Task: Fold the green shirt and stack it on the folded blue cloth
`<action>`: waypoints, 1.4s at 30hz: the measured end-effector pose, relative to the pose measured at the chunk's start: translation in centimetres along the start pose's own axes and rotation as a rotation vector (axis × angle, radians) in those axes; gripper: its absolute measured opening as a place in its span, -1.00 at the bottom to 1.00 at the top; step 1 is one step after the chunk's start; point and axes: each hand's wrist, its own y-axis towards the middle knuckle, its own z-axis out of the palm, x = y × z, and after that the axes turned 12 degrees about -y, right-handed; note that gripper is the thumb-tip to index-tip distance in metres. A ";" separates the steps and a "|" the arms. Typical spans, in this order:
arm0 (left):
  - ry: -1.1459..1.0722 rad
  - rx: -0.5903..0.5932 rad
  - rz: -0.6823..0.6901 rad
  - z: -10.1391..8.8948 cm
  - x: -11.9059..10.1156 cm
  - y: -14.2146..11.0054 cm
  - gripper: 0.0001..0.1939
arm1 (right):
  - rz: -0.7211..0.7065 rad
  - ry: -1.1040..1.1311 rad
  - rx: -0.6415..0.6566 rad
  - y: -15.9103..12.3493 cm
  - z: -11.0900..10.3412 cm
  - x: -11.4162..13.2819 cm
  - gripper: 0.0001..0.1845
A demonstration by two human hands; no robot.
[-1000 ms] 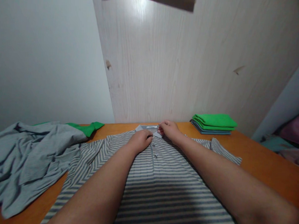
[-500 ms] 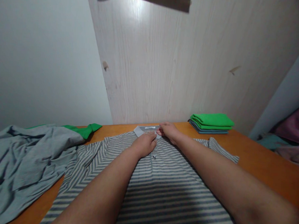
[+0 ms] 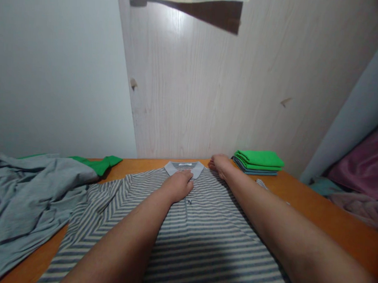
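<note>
A grey-and-cream striped polo shirt (image 3: 203,246) lies front up and spread out, its light grey collar (image 3: 198,170) at the far end. My left hand (image 3: 179,185) rests flat on the upper placket just below the collar, palm down with fingers stretched out. One button shows below it. My right hand (image 3: 219,164) is by the shirt's right shoulder, a little right of the collar. Its fingers look loosely extended with nothing visible in them. The right forearm hides much of the right sleeve.
A crumpled grey garment with green parts (image 3: 32,201) lies on the left of the orange-brown table (image 3: 301,209). Folded green and grey clothes (image 3: 259,160) are stacked at the back right. A pale wood-grain panel (image 3: 191,83) rises behind the table. Pink fabric (image 3: 363,161) is at far right.
My right hand has left the collar and moved right to the shoulder. My left hand, earlier pinching near the collar's opening, now lies flat on the placket. The collar's right side is uncovered.
</note>
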 end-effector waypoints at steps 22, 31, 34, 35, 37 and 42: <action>0.022 0.015 0.002 0.0 0.4 0.2 -0.62 | 0.056 -0.274 0.155 -2.7 -7.9 4.5 -0.85; 0.023 0.047 -0.019 -0.3 0.3 0.4 -0.58 | -0.113 -1.062 -0.167 -6.8 -17.2 -3.1 -0.68; 0.029 0.057 -0.020 -0.5 0.1 0.3 -0.56 | -0.056 -1.150 -0.246 -7.5 -19.3 -5.5 -0.57; 0.033 0.060 -0.023 -0.6 0.1 0.3 -0.55 | -0.033 -1.160 -0.257 -7.6 -19.6 -6.0 -0.50; 0.042 0.064 -0.032 -0.6 0.0 0.3 -0.51 | 0.021 -1.201 -0.269 -7.9 -19.6 -6.6 -0.37; 0.052 0.077 -0.026 -0.6 0.2 0.4 -0.46 | -0.024 -1.259 -0.187 -8.6 -17.6 -7.0 -0.44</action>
